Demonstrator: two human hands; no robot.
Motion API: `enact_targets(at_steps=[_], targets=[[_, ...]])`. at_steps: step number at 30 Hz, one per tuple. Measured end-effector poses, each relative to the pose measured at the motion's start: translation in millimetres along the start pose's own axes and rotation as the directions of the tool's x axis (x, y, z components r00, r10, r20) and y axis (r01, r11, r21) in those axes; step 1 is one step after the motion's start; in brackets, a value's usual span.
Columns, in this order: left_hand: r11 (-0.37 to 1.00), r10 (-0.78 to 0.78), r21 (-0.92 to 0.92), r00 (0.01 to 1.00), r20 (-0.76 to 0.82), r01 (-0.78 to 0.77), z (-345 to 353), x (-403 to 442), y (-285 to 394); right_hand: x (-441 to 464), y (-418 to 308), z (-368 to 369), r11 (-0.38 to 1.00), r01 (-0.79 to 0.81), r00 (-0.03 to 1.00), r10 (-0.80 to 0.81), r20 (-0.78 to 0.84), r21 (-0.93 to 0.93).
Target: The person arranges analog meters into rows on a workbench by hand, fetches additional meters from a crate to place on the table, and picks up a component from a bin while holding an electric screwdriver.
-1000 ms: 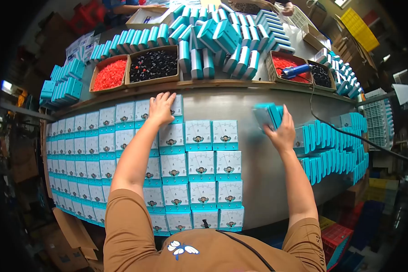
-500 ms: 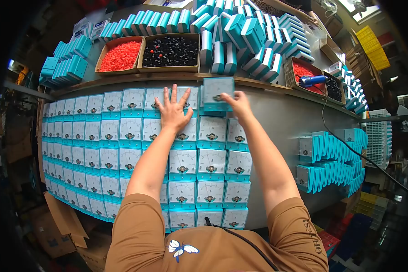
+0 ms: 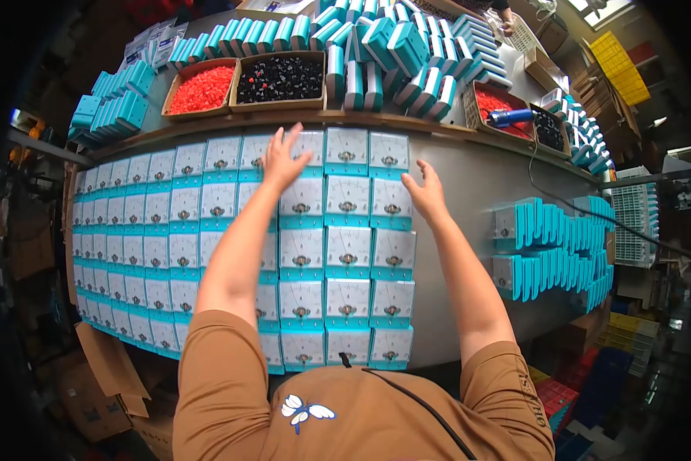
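Note:
Rows of analog ammeters (image 3: pixel 348 247) with clear faces and teal bases lie face up across the bench. My left hand (image 3: pixel 284 160) is over the top row, its fingers spread and nothing in them. It covers part of the meters there; whether it touches them I cannot tell. At the right end of that row sits an ammeter (image 3: pixel 389 151), lined up beside its neighbour. Just to the right of it, my right hand (image 3: pixel 428 190) is open, thumb and fingers apart, holding nothing.
Boxes of red parts (image 3: pixel 202 89) and black parts (image 3: pixel 279 81) stand behind a wooden ledge. Many teal-and-white cases (image 3: pixel 407 48) are stacked beyond. A corded blue tool (image 3: pixel 509 117) rests on another box. More meters (image 3: pixel 549 223) stand on edge at right. Another person's hand (image 3: pixel 507 21) shows far back.
My right hand has let go of the ammeter it held, which now lies at the top row's right end, and has moved down and right. My left hand has shifted slightly left.

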State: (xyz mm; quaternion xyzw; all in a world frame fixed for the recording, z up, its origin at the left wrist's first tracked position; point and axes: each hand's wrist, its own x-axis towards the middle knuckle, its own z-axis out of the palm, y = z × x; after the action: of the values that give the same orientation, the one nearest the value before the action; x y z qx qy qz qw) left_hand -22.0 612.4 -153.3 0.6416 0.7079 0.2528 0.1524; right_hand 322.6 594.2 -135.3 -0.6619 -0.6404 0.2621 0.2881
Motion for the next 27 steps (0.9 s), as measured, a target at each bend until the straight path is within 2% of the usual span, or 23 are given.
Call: enact_targets(at_steps=[1,2,3,4,6,7,8,9,10,11,14,16,17,19,20,22,23,25,26,27], targets=[[0.908,-0.029,-0.416,0.999,0.044,0.044,-14,-4,12,-15,-12,-20,0.984,-0.035,0.997,0.022,0.078,0.174],[0.651,-0.039,-0.753,0.995,0.091,0.094,-43,-10,37,-30,-19,-37,0.936,-0.082,0.988,0.03,0.155,0.343],[0.525,-0.031,-0.834,0.983,0.179,0.169,-96,-35,89,-47,-19,-50,0.92,-0.085,0.988,0.029,0.15,0.382],[0.481,0.101,-0.868,0.975,0.198,0.126,-135,-58,123,-65,-16,-60,0.897,-0.119,0.984,0.048,0.174,0.427],[0.333,0.37,-0.941,0.926,0.078,-0.054,-214,-114,198,-98,-10,-82,0.844,-0.179,0.974,0.081,0.21,0.505],[0.117,0.567,-0.99,0.824,-0.001,-0.082,-245,-137,224,-114,-7,-91,0.836,-0.222,0.964,0.112,0.241,0.502],[0.121,0.614,-0.94,0.768,-0.182,-0.319,-268,-170,254,-130,-5,-99,0.823,-0.247,0.955,0.117,0.273,0.512],[-0.016,0.572,-0.998,0.818,-0.054,-0.054,-299,-210,257,-146,-3,-106,0.81,-0.27,0.945,0.12,0.305,0.52],[0.006,0.349,-1.0,0.937,-0.018,-0.021,-327,-246,288,-163,-2,-113,0.797,-0.29,0.935,0.118,0.334,0.53],[0.01,0.102,-1.0,0.995,0.019,0.018,-355,-282,319,-180,0,-122,0.787,-0.332,0.93,0.181,0.321,0.519],[0.111,0.267,-0.967,0.945,-0.191,-0.227,-385,-332,324,-218,12,-117,0.692,-0.398,0.911,0.226,0.344,0.602],[-0.088,0.473,-0.971,0.848,-0.238,-0.224,-394,-346,324,-245,21,-126,0.641,-0.432,0.9,0.263,0.347,0.634],[-0.172,0.597,-0.951,0.741,-0.307,-0.256,-394,-344,320,-263,26,-131,0.626,-0.453,0.891,0.286,0.353,0.636],[-0.349,0.788,-0.91,0.455,-0.415,-0.225,-395,-339,312,-291,30,-140,0.611,-0.484,0.875,0.33,0.354,0.627],[-0.441,0.849,-0.888,0.261,-0.46,-0.13,-396,-334,309,-303,31,-145,0.615,-0.488,0.873,0.343,0.348,0.619],[-0.13,0.991,-0.991,-0.018,-0.13,0.028,-411,-331,289,-327,24,-149,0.622,-0.499,0.867,0.356,0.35,0.604],[-0.199,0.98,-0.979,0.023,-0.199,0.039,-396,-337,276,-338,16,-148,0.626,-0.477,0.879,0.326,0.348,0.617],[-0.219,0.972,-0.872,0.181,-0.153,0.437,-329,-355,224,-359,-1,-141,0.685,-0.452,0.861,0.166,0.482,0.572],[0.05,0.861,-0.905,0.441,0.254,0.423,-309,-373,192,-370,-9,-135,0.713,-0.436,0.833,0.09,0.546,0.548],[0.585,0.487,-0.684,0.486,0.726,0.435,-296,-383,177,-383,-21,-124,0.725,-0.451,0.787,0.048,0.615,0.52]])
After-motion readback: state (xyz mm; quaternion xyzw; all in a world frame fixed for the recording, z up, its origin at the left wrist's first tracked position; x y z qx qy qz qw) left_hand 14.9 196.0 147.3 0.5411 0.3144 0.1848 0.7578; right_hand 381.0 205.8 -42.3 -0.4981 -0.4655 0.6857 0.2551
